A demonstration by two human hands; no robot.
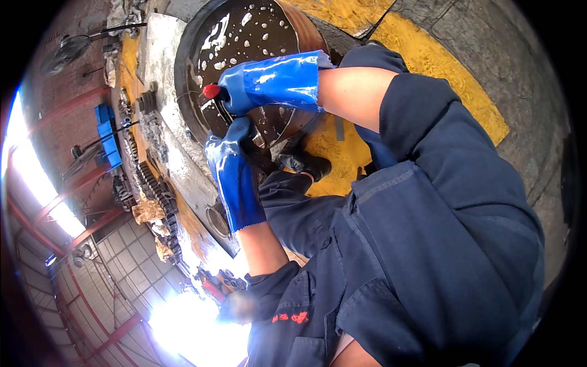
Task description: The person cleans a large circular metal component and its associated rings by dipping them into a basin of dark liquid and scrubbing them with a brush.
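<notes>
Both my hands wear shiny blue rubber gloves over a round metal drum (pixel 293 24) of dark liquid with white foam patches. My right hand (pixel 238 88) is closed around a slim tool with a red end (pixel 211 91); its rest is hidden by the glove. Just below, my left hand (pixel 227 144) is closed at the drum's near left side, its thumb toward my right hand. What it grips is hidden by the glove. Thin, curved metal edges show between the two hands, too little to name.
Left of the drum runs a worn bench (pixel 183 131) with a row of dark ridged metal parts (pixel 156 183), a metal ring (pixel 217 220) and a blue bin (pixel 108 137). A yellow platform (pixel 434 73) lies underfoot. A black shoe (pixel 306 164) stands beside the drum.
</notes>
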